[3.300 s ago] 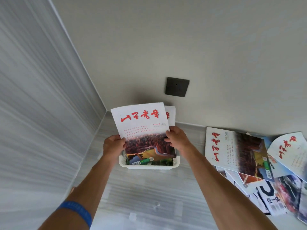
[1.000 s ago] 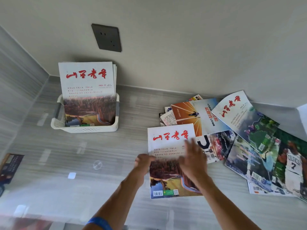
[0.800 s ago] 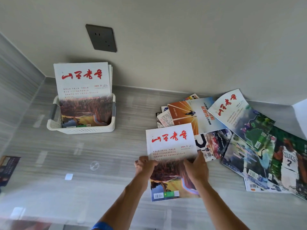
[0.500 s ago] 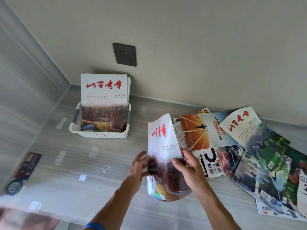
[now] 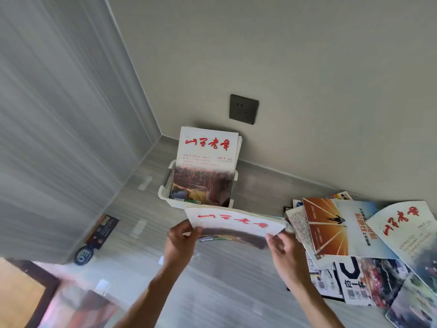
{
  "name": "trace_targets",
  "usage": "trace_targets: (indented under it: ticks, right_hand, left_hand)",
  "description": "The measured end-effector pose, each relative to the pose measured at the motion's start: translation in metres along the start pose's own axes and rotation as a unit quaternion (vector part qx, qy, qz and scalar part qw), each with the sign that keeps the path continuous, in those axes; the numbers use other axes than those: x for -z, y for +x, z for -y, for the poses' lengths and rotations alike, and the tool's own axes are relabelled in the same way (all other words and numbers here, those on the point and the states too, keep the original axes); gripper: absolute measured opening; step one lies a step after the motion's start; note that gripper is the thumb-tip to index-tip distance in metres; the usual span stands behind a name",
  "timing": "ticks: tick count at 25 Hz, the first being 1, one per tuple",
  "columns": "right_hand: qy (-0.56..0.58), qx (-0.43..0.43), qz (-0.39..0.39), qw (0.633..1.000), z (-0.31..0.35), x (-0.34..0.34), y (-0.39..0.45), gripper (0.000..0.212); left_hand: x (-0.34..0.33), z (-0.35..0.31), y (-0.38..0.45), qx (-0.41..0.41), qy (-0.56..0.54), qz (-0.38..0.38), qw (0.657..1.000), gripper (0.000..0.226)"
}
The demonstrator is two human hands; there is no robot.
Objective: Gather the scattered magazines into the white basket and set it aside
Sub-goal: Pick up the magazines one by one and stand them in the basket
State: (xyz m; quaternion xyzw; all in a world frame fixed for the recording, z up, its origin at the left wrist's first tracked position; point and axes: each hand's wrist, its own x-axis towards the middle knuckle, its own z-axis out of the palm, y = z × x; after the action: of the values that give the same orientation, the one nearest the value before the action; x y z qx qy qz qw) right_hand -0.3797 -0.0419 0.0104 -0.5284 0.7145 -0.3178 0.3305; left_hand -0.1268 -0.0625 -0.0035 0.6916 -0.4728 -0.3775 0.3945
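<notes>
I hold a white magazine with red characters (image 5: pixel 234 223) nearly flat in the air, just in front of the white basket (image 5: pixel 165 192). My left hand (image 5: pixel 181 245) pinches its left edge and my right hand (image 5: pixel 283 252) grips its right edge. The basket stands against the back wall near the corner. Upright magazines (image 5: pixel 208 162) lean in it, the front one with the same red title. A scattered pile of magazines (image 5: pixel 343 230) lies on the grey surface to the right.
A dark wall socket (image 5: pixel 243 109) sits above the basket. The grey side wall (image 5: pixel 59 114) closes the left. A small dark card and a round tag (image 5: pixel 82 255) lie on the surface at the left. A wooden edge shows at bottom left.
I picked one magazine off the pile with both hands, lifted it and carried it left toward the basket. It now lies nearly flat just in front of the basket.
</notes>
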Motion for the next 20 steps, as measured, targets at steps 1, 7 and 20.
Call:
trace_targets:
  ticks: [1,7,20]
  right_hand:
    - [0.006,0.0,-0.002,1.0,0.003,-0.002,0.006,0.013]
    - [0.188,0.055,0.042,0.98,0.097,-0.009,0.061,0.03]
    - [0.258,-0.161,0.08,0.949,0.117,-0.098,0.158,0.03]
  left_hand:
    - [0.005,-0.005,0.004,-0.02,0.033,-0.012,0.999,0.02]
    - [0.07,-0.065,0.073,-0.12,-0.028,-0.069,0.99,0.028]
    - [0.067,-0.015,0.201,0.035,0.009,-0.021,0.999,0.016]
